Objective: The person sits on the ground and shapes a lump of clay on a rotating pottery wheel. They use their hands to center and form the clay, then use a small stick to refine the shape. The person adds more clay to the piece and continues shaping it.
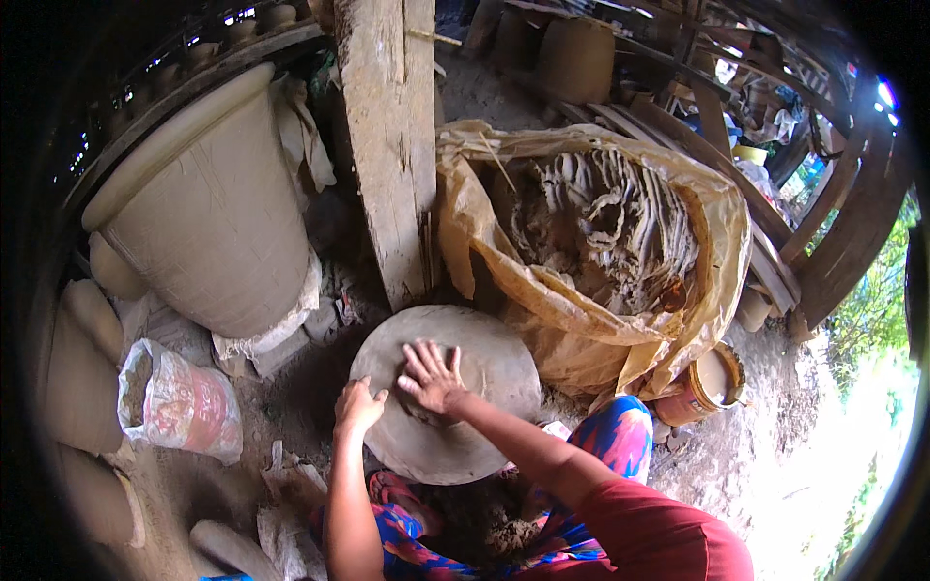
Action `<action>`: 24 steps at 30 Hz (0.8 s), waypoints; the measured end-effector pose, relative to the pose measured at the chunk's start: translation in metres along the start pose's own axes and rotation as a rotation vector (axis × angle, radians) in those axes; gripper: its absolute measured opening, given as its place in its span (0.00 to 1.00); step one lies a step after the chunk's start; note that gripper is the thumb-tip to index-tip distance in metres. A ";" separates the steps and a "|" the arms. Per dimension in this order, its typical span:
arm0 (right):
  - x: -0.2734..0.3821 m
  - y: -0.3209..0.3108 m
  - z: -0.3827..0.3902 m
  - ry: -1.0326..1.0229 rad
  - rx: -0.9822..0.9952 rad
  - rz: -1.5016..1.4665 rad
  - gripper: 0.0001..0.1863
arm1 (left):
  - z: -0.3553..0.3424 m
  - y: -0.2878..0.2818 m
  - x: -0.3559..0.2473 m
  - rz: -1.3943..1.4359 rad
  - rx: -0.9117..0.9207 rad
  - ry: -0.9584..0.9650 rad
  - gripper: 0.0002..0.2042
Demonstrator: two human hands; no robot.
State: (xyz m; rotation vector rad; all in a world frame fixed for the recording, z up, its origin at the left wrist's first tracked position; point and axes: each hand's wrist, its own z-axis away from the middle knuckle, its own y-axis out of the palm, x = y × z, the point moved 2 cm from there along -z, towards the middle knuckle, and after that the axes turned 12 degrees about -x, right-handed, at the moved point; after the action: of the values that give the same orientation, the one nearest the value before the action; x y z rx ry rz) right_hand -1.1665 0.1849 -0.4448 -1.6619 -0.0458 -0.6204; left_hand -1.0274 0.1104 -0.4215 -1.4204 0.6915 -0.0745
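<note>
- At the foot of the wooden post sits the round grey disc, likely set low so both arms can lean over it.
- The right hand is wide, fingers spread, palm down near the middle, seemingly to press there.
- The left hand bends at the left rim, perhaps steadying it; whether it grips, I can't tell.
- Its broad face points up; being round, it has no clear long axis.

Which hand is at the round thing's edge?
The left hand, at the left rim of the grey disc; the right hand is spread near its middle.
</note>
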 end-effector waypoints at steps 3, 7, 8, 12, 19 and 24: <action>-0.026 -0.059 -0.038 -0.086 -0.275 -0.169 0.39 | -0.002 -0.002 -0.001 0.052 -0.053 0.002 0.23; -0.075 -0.168 -0.115 -0.048 -0.958 0.135 0.09 | -0.002 -0.006 0.000 0.104 -0.101 -0.034 0.23; -0.085 -0.192 -0.123 -0.118 -1.161 0.186 0.07 | -0.002 -0.007 0.000 0.102 -0.104 -0.011 0.21; -0.119 -0.234 -0.163 0.172 -0.818 0.332 0.15 | -0.001 -0.010 -0.005 0.120 -0.150 0.040 0.16; -0.141 -0.228 -0.186 0.170 -0.731 0.235 0.17 | -0.004 -0.004 0.002 0.104 -0.105 -0.072 0.18; -0.111 -0.254 -0.150 -0.375 -1.060 -0.219 0.09 | -0.007 0.009 0.015 0.088 -0.193 -0.096 0.28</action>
State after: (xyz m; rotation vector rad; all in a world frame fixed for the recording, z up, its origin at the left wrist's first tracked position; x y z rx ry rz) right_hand -1.4106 0.1314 -0.2521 -2.8191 -0.1967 -0.5054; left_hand -1.0218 0.0987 -0.4356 -1.5650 0.6948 0.1313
